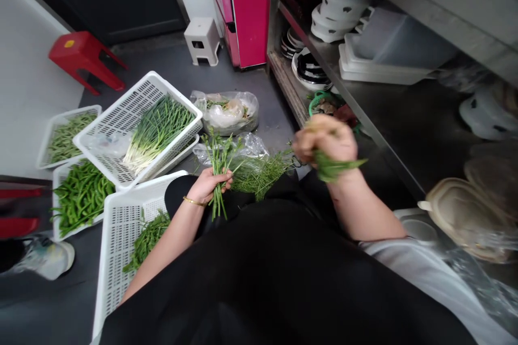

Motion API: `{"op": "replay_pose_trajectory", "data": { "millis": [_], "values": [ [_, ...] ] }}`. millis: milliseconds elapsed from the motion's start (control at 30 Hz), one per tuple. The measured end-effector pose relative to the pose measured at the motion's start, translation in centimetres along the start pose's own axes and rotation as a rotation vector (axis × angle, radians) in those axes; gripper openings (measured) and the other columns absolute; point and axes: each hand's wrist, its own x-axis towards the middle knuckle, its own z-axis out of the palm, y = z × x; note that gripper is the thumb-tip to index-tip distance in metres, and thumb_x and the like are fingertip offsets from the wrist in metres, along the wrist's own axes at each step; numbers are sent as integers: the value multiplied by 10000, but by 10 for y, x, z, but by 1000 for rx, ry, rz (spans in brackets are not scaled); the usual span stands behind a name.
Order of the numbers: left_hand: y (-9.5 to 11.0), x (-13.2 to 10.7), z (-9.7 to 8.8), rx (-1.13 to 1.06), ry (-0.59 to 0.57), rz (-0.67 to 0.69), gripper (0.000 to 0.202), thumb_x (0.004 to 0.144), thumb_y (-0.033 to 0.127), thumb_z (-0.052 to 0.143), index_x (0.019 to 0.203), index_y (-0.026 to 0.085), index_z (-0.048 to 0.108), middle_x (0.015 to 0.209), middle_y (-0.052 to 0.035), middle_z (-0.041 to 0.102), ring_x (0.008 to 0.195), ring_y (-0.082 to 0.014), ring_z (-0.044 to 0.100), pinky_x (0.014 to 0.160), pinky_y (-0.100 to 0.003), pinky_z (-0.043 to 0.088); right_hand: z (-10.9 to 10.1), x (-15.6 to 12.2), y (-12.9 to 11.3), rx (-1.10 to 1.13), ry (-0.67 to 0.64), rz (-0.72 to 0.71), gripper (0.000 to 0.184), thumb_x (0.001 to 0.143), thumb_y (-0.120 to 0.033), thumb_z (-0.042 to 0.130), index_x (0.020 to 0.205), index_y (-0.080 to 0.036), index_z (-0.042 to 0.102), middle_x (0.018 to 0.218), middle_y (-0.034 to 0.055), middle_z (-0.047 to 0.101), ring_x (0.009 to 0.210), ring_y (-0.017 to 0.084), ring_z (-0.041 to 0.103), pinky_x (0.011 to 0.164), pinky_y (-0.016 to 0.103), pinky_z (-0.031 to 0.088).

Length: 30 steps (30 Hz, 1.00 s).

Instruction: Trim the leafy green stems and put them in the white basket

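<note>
My left hand (208, 185) is closed around a bunch of thin green vegetable stems (218, 159), which stands nearly upright with the cut ends hanging below my fingers. Raised to the right, my right hand (329, 141) is blurred but plainly curled into a fist. Green leaves (332, 167) stick out from under its fingers. Between and below the hands lies a loose pile of thin green stems (263, 175) on clear plastic. A white basket (109, 248) by my left forearm holds more leafy greens (148, 240).
At left stand a white basket (83, 143) with scallions (159, 129) and a basket of green peppers (83, 194). A plastic bag of scraps (229, 113) sits ahead. Steel shelving (376, 129) borders the right; a person's shoe (46, 256) shows at left.
</note>
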Motion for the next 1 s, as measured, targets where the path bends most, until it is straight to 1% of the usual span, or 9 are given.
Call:
{"op": "replay_pose_trajectory", "data": {
  "millis": [100,200,267,467,633,733,867,933,1000],
  "values": [
    [3,-2,7,-24,-59,33,251,591,180,756,773,103,601,594,-37,633,485,-115,583,377,-169,397,28,11,35,-390,-266,-53,273,874,-391,452,893,-168,606,817,33,624,688,119,545,618,234,392],
    [9,-9,13,-9,-119,31,263,597,175,756,804,98,613,621,-46,647,498,-120,589,391,-180,425,57,13,70,-855,-507,-137,227,862,-248,448,982,-155,617,842,72,658,676,147,562,572,241,341],
    [12,-15,13,15,-156,9,269,612,189,752,830,100,622,641,-50,654,506,-125,595,401,-193,443,60,12,80,-1033,-597,-173,219,853,-202,435,935,-159,634,839,80,666,667,152,567,543,239,304],
    [14,-27,6,44,-142,61,230,627,220,748,785,105,627,540,-4,596,380,-71,493,336,-165,339,31,12,65,-1081,-643,-136,235,875,-348,483,880,-192,658,820,50,680,666,131,574,528,229,262],
    [12,-25,16,61,-182,77,233,614,234,761,748,97,629,532,-2,584,388,-67,484,346,-167,334,56,8,65,-887,-746,-172,269,863,-352,495,750,-155,639,693,48,649,592,116,531,528,228,271],
    [11,-25,19,29,-189,101,240,619,249,760,757,98,635,519,6,577,373,-60,467,343,-167,329,63,6,76,-506,-569,-82,279,851,-338,489,680,-144,592,616,14,584,568,101,500,553,220,330],
    [6,-26,15,-28,-134,107,237,620,238,766,777,103,651,520,13,577,380,-57,472,340,-157,337,31,6,79,82,69,185,340,848,-478,441,702,-175,490,561,-44,464,473,77,421,481,204,337],
    [4,-25,13,-34,-117,76,238,642,250,755,808,100,674,606,-24,629,475,-90,552,393,-176,424,7,7,72,149,196,214,344,851,-500,424,706,-189,443,575,-49,446,441,69,378,442,200,303],
    [2,-23,13,-19,-121,32,245,672,271,736,835,93,692,724,-77,676,626,-143,621,486,-221,511,-8,7,62,-19,189,158,339,870,-481,412,707,-186,446,618,-30,482,471,71,393,465,204,310]
  ]
}}
